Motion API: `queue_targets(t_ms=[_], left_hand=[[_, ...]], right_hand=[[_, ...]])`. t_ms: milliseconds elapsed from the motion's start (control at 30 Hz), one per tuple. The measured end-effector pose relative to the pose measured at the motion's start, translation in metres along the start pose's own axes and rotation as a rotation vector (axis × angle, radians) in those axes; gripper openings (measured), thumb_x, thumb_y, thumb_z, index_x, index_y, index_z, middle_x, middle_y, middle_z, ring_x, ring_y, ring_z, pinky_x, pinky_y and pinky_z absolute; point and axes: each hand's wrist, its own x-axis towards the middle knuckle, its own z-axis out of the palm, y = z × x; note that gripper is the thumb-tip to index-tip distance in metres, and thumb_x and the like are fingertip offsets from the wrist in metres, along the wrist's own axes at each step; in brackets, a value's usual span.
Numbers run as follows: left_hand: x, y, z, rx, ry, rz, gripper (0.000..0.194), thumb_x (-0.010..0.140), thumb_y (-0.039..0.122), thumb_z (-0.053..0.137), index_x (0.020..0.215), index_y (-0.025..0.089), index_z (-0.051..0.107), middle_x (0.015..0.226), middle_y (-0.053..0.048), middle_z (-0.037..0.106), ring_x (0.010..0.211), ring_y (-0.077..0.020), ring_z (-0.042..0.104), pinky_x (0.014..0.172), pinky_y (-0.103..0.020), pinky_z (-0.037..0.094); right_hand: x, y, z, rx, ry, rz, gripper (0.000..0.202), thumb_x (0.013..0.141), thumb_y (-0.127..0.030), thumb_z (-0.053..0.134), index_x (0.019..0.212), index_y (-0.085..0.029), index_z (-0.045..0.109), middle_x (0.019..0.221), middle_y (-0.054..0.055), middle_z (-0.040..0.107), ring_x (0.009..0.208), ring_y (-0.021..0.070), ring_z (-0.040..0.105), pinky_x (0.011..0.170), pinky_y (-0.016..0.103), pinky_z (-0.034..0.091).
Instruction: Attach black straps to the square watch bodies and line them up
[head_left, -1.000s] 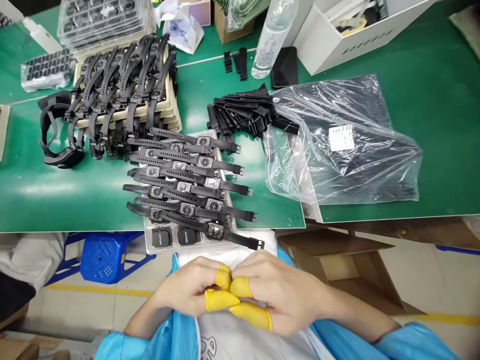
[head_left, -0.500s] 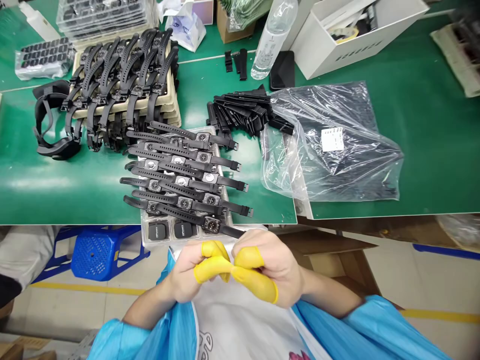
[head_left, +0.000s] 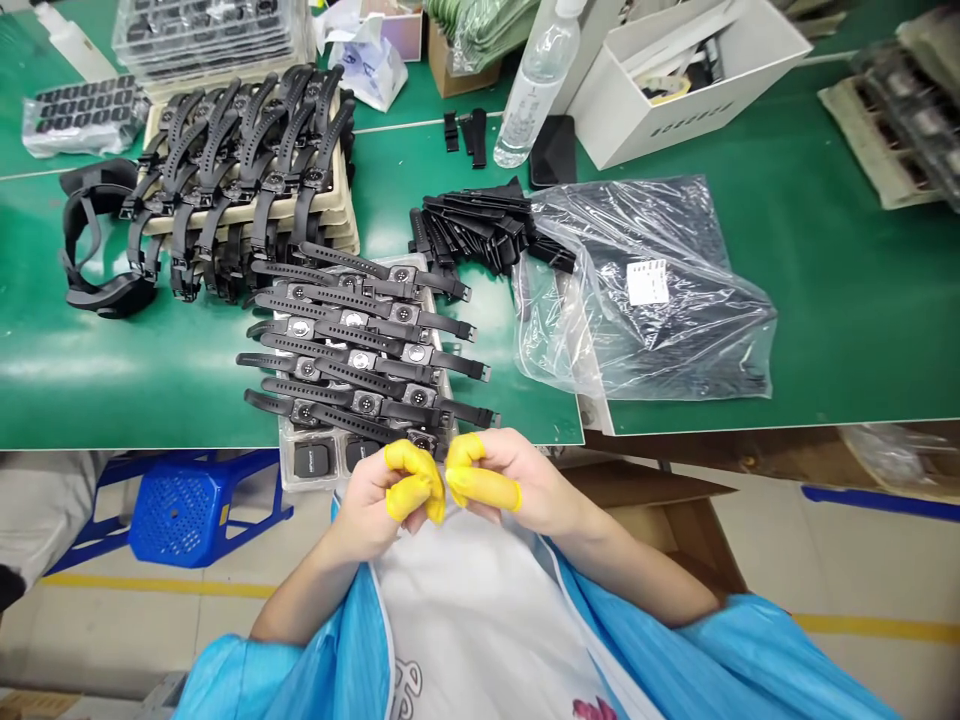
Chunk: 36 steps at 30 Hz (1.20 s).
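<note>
My left hand (head_left: 373,505) and my right hand (head_left: 517,480) are raised in front of my chest, just off the table's front edge. Yellow finger cots cover the thumb and forefinger of each. Both hands are pinched closed, fingertips facing each other with a narrow gap between. Whatever they may hold is hidden by the fingers. Right behind them is a clear plastic tray (head_left: 289,455) of smartwatches, face down with black straps laid out sideways. One watch (head_left: 421,443) at the tray's near edge is partly covered by my hands. Two square black watch bodies without visible straps lie in the front row.
Stacked trays of strapped watches (head_left: 247,190) stand at the back left beside a black headband-like item (head_left: 90,235). Loose black straps (head_left: 480,228) spill from a clear bag (head_left: 682,330). Behind are a water bottle (head_left: 536,90), a phone (head_left: 553,150) and a white box (head_left: 690,110).
My hands have moved up and slightly left toward the tray. Their fingertips, touching before, are now slightly apart. The view has shifted a little.
</note>
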Motion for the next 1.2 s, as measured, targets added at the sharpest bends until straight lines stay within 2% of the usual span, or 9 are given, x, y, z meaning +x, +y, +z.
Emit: queue_targets(t_ms=[67, 133, 200, 333, 467, 633, 767, 1067, 1200], left_hand=[[0.002, -0.001, -0.001, -0.047, 0.018, 0.055, 0.021, 0.1, 0.037, 0.069, 0.109, 0.018, 0.069, 0.076, 0.0, 0.068, 0.044, -0.0028, 0.047, 0.041, -0.013, 0.035], [0.003, -0.002, -0.002, -0.063, 0.031, 0.081, 0.029, 0.1, 0.034, 0.068, 0.127, 0.022, 0.067, 0.083, -0.001, 0.071, 0.044, -0.0016, 0.047, 0.041, -0.013, 0.035], [0.003, -0.002, -0.004, -0.053, 0.052, 0.081, 0.033, 0.1, 0.033, 0.068, 0.131, 0.023, 0.067, 0.086, -0.002, 0.072, 0.043, -0.0012, 0.047, 0.041, -0.013, 0.035], [0.001, -0.002, -0.006, -0.058, 0.079, 0.1, 0.021, 0.099, 0.037, 0.071, 0.106, 0.018, 0.076, 0.083, -0.003, 0.069, 0.045, -0.0024, 0.051, 0.04, -0.012, 0.036], [0.001, 0.0, -0.008, -0.203, 0.029, 0.111, 0.02, 0.098, 0.035, 0.072, 0.088, 0.017, 0.073, 0.078, -0.001, 0.064, 0.042, -0.0019, 0.049, 0.037, -0.012, 0.034], [0.004, 0.002, -0.012, -0.347, -0.065, -0.009, 0.036, 0.09, 0.046, 0.079, 0.079, 0.014, 0.067, 0.072, 0.001, 0.059, 0.036, -0.0006, 0.042, 0.033, -0.012, 0.03], [0.006, 0.002, -0.013, -0.364, -0.086, -0.052, 0.041, 0.085, 0.049, 0.084, 0.076, 0.014, 0.066, 0.072, -0.001, 0.06, 0.04, -0.0017, 0.043, 0.033, -0.013, 0.032], [0.006, 0.002, -0.012, -0.369, -0.111, -0.027, 0.043, 0.085, 0.051, 0.083, 0.075, 0.015, 0.063, 0.072, 0.001, 0.059, 0.038, -0.0003, 0.041, 0.031, -0.011, 0.031], [0.007, 0.003, -0.012, -0.359, -0.111, -0.021, 0.041, 0.085, 0.053, 0.083, 0.083, 0.016, 0.064, 0.075, 0.001, 0.061, 0.039, -0.0002, 0.042, 0.032, -0.011, 0.031]], right_hand=[[-0.004, -0.002, -0.004, -0.028, 0.003, -0.006, 0.047, 0.09, -0.058, 0.073, 0.07, -0.018, 0.059, 0.049, -0.007, 0.048, 0.041, 0.0071, 0.038, 0.044, 0.022, 0.031], [-0.007, -0.004, -0.007, -0.052, 0.041, -0.013, 0.047, 0.091, -0.059, 0.073, 0.07, -0.018, 0.06, 0.049, -0.007, 0.048, 0.041, 0.0074, 0.038, 0.044, 0.023, 0.031], [-0.008, -0.005, -0.008, -0.073, 0.083, -0.015, 0.049, 0.09, -0.06, 0.073, 0.069, -0.019, 0.059, 0.049, -0.006, 0.048, 0.041, 0.0077, 0.037, 0.045, 0.024, 0.031], [-0.006, -0.007, -0.007, -0.125, 0.104, -0.013, 0.049, 0.09, -0.061, 0.072, 0.068, -0.019, 0.059, 0.051, -0.005, 0.05, 0.042, 0.0083, 0.038, 0.046, 0.025, 0.033], [-0.006, -0.007, -0.006, -0.147, 0.097, -0.026, 0.049, 0.091, -0.061, 0.071, 0.068, -0.019, 0.06, 0.051, -0.005, 0.05, 0.043, 0.0083, 0.038, 0.046, 0.025, 0.033], [-0.009, -0.005, -0.009, -0.193, 0.122, -0.021, 0.049, 0.091, -0.061, 0.071, 0.069, -0.019, 0.06, 0.053, -0.004, 0.051, 0.044, 0.0092, 0.04, 0.046, 0.025, 0.034], [-0.009, -0.004, -0.01, -0.23, 0.124, -0.026, 0.051, 0.092, -0.065, 0.067, 0.069, -0.019, 0.059, 0.053, -0.004, 0.051, 0.045, 0.0099, 0.042, 0.046, 0.025, 0.036], [-0.008, -0.005, -0.011, -0.256, 0.119, -0.042, 0.05, 0.093, -0.063, 0.068, 0.069, -0.02, 0.058, 0.055, -0.003, 0.051, 0.046, 0.01, 0.043, 0.046, 0.024, 0.038], [-0.009, -0.006, -0.012, -0.267, 0.125, -0.052, 0.051, 0.095, -0.065, 0.065, 0.07, -0.02, 0.058, 0.056, -0.003, 0.051, 0.046, 0.0102, 0.043, 0.046, 0.024, 0.037]])
